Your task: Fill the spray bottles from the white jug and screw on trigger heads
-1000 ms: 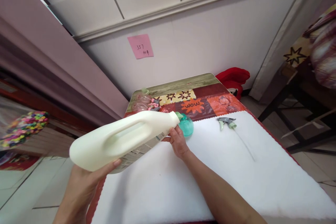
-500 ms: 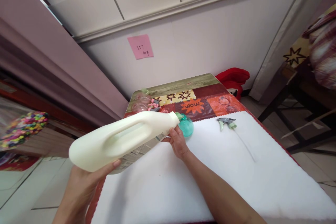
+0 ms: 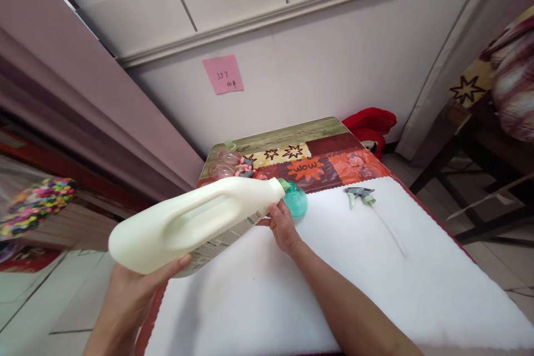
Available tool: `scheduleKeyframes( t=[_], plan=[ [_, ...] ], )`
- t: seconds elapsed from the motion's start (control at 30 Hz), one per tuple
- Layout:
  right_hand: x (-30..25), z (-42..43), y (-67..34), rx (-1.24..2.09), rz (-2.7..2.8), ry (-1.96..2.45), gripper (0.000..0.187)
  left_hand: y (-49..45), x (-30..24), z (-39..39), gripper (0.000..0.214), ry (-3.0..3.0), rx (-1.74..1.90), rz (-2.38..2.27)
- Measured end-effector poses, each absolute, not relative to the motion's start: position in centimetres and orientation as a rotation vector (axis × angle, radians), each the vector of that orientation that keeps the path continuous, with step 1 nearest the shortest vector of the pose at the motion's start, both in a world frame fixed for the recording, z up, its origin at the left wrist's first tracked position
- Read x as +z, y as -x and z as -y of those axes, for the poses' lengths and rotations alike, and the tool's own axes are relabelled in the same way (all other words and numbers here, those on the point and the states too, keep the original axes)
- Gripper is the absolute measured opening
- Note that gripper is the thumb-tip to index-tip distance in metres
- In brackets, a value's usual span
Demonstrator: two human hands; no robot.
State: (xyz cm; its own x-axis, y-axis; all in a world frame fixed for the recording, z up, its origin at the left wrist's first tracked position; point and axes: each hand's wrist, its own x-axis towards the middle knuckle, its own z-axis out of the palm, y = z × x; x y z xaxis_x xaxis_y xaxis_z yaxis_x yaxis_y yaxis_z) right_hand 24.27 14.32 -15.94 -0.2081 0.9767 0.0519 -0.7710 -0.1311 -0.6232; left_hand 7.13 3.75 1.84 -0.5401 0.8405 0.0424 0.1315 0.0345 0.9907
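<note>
A large cream-coloured jug [image 3: 196, 217] with a moulded handle lies tilted almost level across my view. My left hand [image 3: 137, 283] supports its base end from below, thumb along the side. Close to the neck, my right hand [image 3: 283, 225] grips the jug with its fingers wrapped round the underside. The jug's green spout [image 3: 285, 184] meets the mouth of a small teal bottle [image 3: 297, 201] standing on the white mat; whether liquid is flowing I cannot tell. To the right lies a grey and green spray trigger head [image 3: 361, 196] with a long thin tube.
Clear pinkish bottles [image 3: 223, 169] and pink-grey spray heads [image 3: 246, 167] lie at the table's back left. The white mat [image 3: 375, 289] covers the front. A pink note [image 3: 223, 74] is on the wall; a red plush toy [image 3: 371, 125] sits behind the table, a dark stool [image 3: 454, 178] at right.
Almost nothing differs; both hands hold the jug in nearly the same tilted position at the teal bottle.
</note>
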Motion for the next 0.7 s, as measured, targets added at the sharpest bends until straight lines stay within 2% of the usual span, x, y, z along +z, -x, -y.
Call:
scheduleKeyframes(
  t=[0.13,0.3,0.7],
  plan=[
    [-16.0,-14.3,-24.3,1.686,0.631,0.431,0.052,-7.5,1.8,-3.7,0.083,-1.008,1.579,-1.755],
    [-15.8,-14.3,-24.3,1.691,0.621,0.434,0.053,-7.0,1.6,-3.7,0.089,-1.021,1.547,-1.739],
    [-15.6,-14.3,-24.5,1.695,0.614,0.435,0.055,-8.1,1.9,-3.4,0.085,-1.03,1.548,-1.732]
  ],
)
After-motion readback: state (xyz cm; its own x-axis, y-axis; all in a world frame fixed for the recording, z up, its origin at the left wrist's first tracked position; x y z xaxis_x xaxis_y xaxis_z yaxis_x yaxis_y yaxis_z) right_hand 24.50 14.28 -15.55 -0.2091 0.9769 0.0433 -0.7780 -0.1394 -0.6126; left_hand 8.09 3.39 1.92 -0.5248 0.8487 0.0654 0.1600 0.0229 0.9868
